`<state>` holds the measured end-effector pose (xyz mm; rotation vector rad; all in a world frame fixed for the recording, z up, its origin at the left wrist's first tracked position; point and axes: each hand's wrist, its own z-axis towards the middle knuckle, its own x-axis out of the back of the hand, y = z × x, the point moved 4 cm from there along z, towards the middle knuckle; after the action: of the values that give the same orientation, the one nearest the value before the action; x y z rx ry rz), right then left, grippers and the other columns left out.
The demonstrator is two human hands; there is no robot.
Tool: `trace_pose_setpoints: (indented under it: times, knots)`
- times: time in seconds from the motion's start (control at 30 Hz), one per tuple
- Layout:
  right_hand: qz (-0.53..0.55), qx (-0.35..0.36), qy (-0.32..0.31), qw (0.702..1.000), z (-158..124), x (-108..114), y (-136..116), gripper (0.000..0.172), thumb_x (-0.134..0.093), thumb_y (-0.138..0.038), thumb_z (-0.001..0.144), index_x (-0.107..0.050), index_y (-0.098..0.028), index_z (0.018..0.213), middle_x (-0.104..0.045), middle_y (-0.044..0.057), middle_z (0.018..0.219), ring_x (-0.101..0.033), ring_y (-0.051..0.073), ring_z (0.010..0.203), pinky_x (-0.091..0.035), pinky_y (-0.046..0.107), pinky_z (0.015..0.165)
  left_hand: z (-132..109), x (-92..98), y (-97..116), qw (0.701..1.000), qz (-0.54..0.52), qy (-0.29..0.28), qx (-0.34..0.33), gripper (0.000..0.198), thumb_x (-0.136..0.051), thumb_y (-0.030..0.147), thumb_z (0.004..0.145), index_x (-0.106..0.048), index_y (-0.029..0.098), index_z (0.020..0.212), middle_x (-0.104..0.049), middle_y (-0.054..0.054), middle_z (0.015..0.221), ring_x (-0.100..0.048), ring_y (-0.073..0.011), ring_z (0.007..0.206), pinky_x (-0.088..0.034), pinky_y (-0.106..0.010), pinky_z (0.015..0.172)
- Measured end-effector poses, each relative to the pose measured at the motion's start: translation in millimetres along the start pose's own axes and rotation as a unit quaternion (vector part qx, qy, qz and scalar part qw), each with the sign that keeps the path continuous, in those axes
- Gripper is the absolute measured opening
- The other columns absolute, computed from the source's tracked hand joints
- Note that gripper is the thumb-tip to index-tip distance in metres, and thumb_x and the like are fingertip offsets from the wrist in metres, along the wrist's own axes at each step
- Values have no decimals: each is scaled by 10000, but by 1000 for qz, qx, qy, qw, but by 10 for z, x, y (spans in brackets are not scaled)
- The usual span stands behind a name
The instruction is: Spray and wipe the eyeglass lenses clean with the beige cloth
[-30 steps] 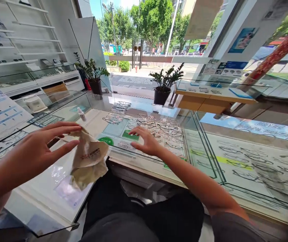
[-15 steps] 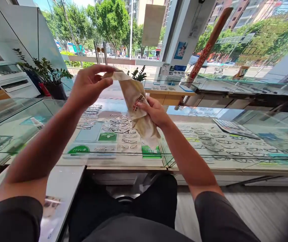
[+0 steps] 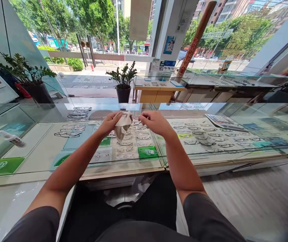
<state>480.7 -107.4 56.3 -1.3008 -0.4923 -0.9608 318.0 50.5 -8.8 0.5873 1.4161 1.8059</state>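
Observation:
My left hand is closed on a bunched cream-coloured cloth with small dark print. The cloth hangs down below the fingers, above the glass counter. Just to its right, my right hand has its fingers curled in a pinch, apart from the cloth. Whatever its fingertips may hold is too small to make out. Under the hands, rows of eyeglasses lie inside the glass display counter.
A white bottle lies tilted at the left of the counter. A printed board rests at the right among more eyeglasses. Potted plants and a wooden cabinet stand beyond the counter, before the window.
Both hands have come down lower over the counter. The cloth, stretched between both hands before, is now bunched in my left hand; my right hand has let go of it. The view has turned slightly.

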Motion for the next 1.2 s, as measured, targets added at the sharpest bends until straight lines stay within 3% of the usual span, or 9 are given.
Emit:
trace_pose_setpoints:
  times: [0.13,0.27,0.4,0.6,0.83,0.9,0.97,1.07,1.2]
  knots:
    - [-63,-144,-140,978,91,-361,372,350,-485,-245,1076,-715,-183,820,-825,59,811,-693,155,600,-482,308,682,-78,81,-160,997,-37,-15,63,547,-906,668,785,-688,167,790,-613,-10,691,-497,-99,573,-392,-237,521]
    - [-127,-197,-168,958,172,-722,503,364,-508,-169,1045,-761,-144,784,-846,130,832,-757,196,704,-511,305,756,-169,-119,-240,986,-23,-134,92,466,-844,575,843,-693,153,714,-591,-23,719,-511,-114,613,-409,-263,583]
    - [-191,-223,-163,942,172,-847,465,299,-533,-132,1016,-826,-111,958,-861,192,922,-807,262,898,-529,325,821,-225,-271,-295,969,34,-219,112,427,-798,539,845,-664,164,690,-587,-21,703,-497,-129,637,-398,-275,616]
    - [-241,-232,-141,932,50,-839,460,305,-557,-180,996,-848,-96,1038,-848,270,1140,-812,331,1081,-527,357,832,-280,-335,-286,959,8,-248,138,452,-877,488,763,-531,199,788,-472,44,686,-382,-104,617,-276,-255,588]
    - [-223,-226,-89,944,-218,-312,323,324,-541,-243,977,-746,-191,732,-826,105,820,-752,216,733,-436,326,660,-271,-350,-270,955,-24,-252,153,348,-837,406,812,-588,183,909,-554,28,782,-478,-119,703,-381,-257,688]
    - [-179,-179,5,967,-164,-71,210,334,-518,-273,989,-722,-205,734,-801,60,764,-717,188,665,-431,322,643,-261,-346,-293,955,-49,-244,159,309,-824,373,828,-616,179,949,-639,-3,833,-564,-145,780,-439,-275,770]
    - [-74,-48,139,986,-12,95,66,303,-542,-304,986,-728,-217,765,-784,30,737,-712,176,652,-468,309,649,-252,-342,-313,954,-78,-241,162,296,-822,362,840,-637,175,975,-712,-42,891,-624,-169,844,-470,-293,824]
    - [102,152,264,947,288,73,-47,281,-548,-329,994,-744,-230,818,-801,21,771,-744,177,652,-543,313,645,-209,-291,-316,962,-105,-204,147,334,-857,406,840,-644,169,941,-704,-41,845,-599,-148,772,-450,-264,745]
    - [191,246,339,888,561,-282,-34,257,-574,-287,1026,-754,-241,848,-802,11,761,-765,175,654,-579,312,648,-98,-81,-267,984,-129,-59,108,461,-909,519,800,-656,177,978,-521,60,647,-382,-86,569,-251,-216,553]
